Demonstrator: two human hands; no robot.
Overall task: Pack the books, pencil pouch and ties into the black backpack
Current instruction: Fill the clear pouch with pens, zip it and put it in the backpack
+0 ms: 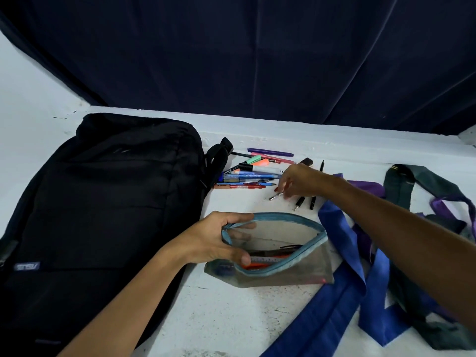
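Observation:
The black backpack [103,210] lies flat on the left of the white surface. My left hand [219,239] grips the open mouth of a clear mesh pencil pouch [288,274] with blue trim; a few pens lie inside it. My right hand [296,182] reaches over the loose pens and pinches a small silver-tipped pen [276,196]. Two black pens [306,202] lie just under that hand. A pile of coloured pens and highlighters [252,173] sits beside the backpack's top handle. A blue tie [342,292], a purple tie [448,204] and a dark green tie [401,184] lie tangled at the right. No books are in view.
A dark blue curtain [257,52] hangs behind the white surface [231,318]. A raised white ledge [334,140] runs along the back edge. The backpack's strap handle [219,155] sticks out toward the pens.

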